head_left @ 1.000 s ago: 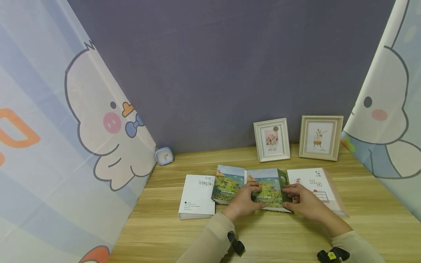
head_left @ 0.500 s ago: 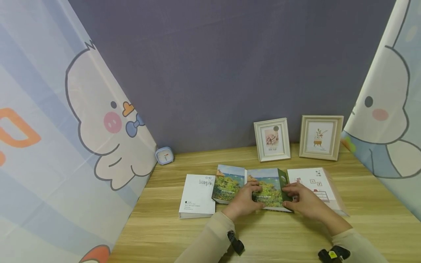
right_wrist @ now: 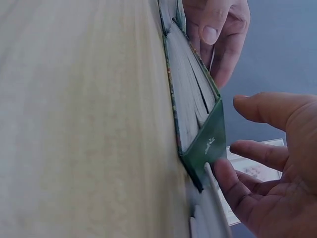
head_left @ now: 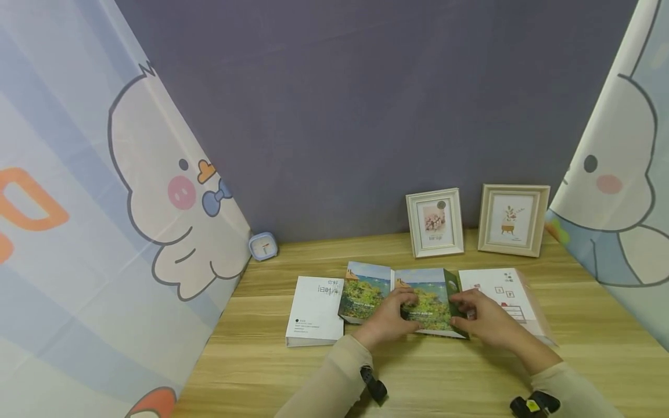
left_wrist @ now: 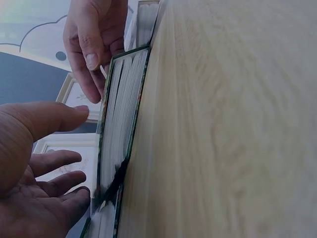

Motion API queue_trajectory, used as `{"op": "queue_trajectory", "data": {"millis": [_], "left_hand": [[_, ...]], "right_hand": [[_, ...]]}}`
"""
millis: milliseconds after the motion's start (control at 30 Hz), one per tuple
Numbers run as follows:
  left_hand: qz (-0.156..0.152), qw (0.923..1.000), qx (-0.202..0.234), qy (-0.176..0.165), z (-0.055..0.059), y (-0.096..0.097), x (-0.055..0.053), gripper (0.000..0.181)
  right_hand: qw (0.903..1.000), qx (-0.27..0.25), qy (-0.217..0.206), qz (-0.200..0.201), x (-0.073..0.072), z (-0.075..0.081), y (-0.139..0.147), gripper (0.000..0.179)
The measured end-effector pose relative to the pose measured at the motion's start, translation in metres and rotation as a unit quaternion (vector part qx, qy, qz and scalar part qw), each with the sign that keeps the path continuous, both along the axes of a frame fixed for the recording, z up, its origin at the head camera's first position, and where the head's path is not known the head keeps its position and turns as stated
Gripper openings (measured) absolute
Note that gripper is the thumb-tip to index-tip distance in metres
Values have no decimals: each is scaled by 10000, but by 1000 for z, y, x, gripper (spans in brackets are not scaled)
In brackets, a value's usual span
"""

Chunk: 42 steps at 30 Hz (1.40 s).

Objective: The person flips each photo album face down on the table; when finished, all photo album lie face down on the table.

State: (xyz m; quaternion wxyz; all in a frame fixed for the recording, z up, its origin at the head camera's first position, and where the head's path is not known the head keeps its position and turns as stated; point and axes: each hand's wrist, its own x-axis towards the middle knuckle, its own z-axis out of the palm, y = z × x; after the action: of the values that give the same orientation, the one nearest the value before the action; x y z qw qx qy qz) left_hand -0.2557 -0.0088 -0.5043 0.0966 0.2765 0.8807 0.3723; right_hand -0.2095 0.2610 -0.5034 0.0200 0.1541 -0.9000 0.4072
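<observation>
A photo album point(head_left: 428, 299) with a seaside garden painting and dark green spine lies on the table between my two hands. My left hand point(head_left: 389, 319) is over its left edge, thumb and fingers apart with nothing pinched in the left wrist view. At the right side, my right hand point(head_left: 483, 322) has its fingers spread around the green spine point(right_wrist: 210, 141), one fingertip right at it. A matching photo album point(head_left: 366, 292) adjoins on the left, its lower right corner partly behind my left hand. Page edges point(left_wrist: 121, 114) show along the album's near side.
A white album point(head_left: 315, 310) lies at the row's left end, another white album point(head_left: 496, 296) with red drawings at its right. Two picture frames point(head_left: 435, 223) point(head_left: 514, 220) stand behind, against a grey backdrop point(head_left: 340, 116). A small blue clock point(head_left: 263, 247) is back left.
The head view has shifted slightly. Both hands keep their places at the album's two sides, and the albums stay in their row.
</observation>
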Motion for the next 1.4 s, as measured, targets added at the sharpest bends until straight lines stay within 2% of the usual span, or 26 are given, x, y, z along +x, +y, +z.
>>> {"op": "queue_trajectory", "data": {"millis": [167,300,500,700,900,1067,1400], "left_hand": [[38,9988,439,-227,1,-8,-2,60],[72,9973,697,-238,2,-17,-5,56],[454,9948,858,-316,7,-33,-8,58],[655,9916,1115,53,5,-51,-13,58],[765,9845,1578,67,5,-68,-16,58],[979,9799,1717,277,4,-81,-17,60],[1277,9695,2053,393,2,-109,-15,60]], "right_hand": [[9999,15,-88,-89,-3,7,-2,57],[9999,-39,-132,-64,-6,11,-6,56],[9998,77,179,34,-14,16,-17,53],[9996,21,222,153,-19,19,-30,51],[9996,-11,70,268,-25,20,-46,52],[9993,-74,-140,325,-30,16,-57,53],[9982,-181,-9,573,-37,9,-77,50]]}}
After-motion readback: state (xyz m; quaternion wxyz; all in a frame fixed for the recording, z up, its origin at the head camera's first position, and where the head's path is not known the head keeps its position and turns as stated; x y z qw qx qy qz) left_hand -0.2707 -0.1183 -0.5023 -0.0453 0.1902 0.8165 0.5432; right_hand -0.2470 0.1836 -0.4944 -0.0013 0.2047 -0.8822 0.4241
